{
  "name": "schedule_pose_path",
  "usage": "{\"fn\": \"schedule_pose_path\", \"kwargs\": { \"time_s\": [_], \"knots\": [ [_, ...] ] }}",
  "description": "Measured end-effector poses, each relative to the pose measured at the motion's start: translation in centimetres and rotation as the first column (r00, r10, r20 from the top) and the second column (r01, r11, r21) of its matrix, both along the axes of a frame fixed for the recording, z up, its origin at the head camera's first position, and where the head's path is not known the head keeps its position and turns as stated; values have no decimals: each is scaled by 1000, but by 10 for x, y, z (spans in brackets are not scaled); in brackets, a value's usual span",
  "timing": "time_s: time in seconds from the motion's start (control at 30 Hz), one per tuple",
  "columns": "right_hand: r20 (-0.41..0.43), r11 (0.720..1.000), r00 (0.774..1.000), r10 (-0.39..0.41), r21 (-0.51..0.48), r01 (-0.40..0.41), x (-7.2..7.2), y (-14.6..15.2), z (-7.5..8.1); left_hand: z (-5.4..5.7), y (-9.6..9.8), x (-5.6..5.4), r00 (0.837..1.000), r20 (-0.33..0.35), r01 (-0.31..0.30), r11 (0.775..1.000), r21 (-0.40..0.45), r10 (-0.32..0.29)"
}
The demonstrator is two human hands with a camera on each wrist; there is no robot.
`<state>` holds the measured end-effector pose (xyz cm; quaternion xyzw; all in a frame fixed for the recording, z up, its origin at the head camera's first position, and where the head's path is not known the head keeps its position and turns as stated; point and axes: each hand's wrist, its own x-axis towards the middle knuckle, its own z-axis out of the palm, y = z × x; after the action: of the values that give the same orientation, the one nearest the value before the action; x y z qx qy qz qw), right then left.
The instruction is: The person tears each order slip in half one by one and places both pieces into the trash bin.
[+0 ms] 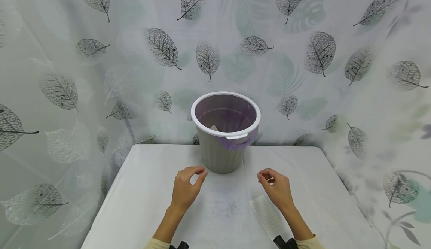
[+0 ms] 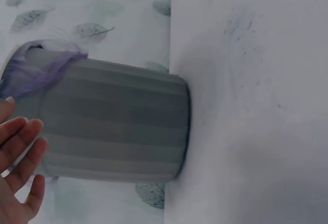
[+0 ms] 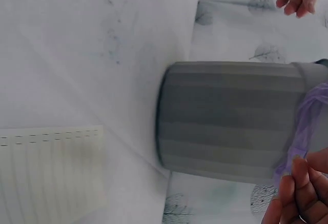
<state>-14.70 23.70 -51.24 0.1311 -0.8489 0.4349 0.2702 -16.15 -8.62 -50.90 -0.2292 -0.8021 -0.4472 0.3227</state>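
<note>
A grey bin (image 1: pixel 220 151) with a white rim stands upright at the table's far edge. A purple plastic bag (image 1: pixel 235 142) lines it and hangs over the outside below the rim. My left hand (image 1: pixel 186 187) hovers in front of the bin's left side, fingers loosely bent and nothing held. To the right, my right hand (image 1: pixel 277 187) is raised with thumb and fingertips close together, nothing visible between them. In the right wrist view its fingers (image 3: pixel 302 190) overlap the purple bag (image 3: pixel 307 119). Inside the bin a small pale piece (image 1: pixel 214 128) shows near the front.
Ruled paper (image 1: pixel 267 215) lies on the white table (image 1: pixel 134 204) beneath the right forearm. Faint dark smudges (image 1: pixel 230 208) mark the tabletop between the arms. A leaf-patterned curtain (image 1: pixel 229 28) hangs behind the table and along both sides.
</note>
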Motion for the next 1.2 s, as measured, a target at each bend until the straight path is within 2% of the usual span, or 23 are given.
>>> {"fn": "schedule_pose_path", "kwargs": {
  "time_s": [0.23,0.63,0.9,1.03,1.2],
  "knots": [
    [57,999,998,-41,2,41,6,1,-21,-17,1,4,1000,-3,-28,1000,-13,28],
    [150,997,986,-66,-15,69,15,7,-49,-40,2,12,996,83,-27,999,-22,28],
    [166,996,982,-89,3,90,21,9,-63,-53,0,15,993,116,-31,999,-22,34],
    [231,988,964,-135,102,114,24,12,-71,-56,-1,16,991,124,-41,999,-18,42],
    [336,949,918,-209,298,107,29,17,-81,-59,-1,18,988,141,-53,998,-22,55]
  ]
}}
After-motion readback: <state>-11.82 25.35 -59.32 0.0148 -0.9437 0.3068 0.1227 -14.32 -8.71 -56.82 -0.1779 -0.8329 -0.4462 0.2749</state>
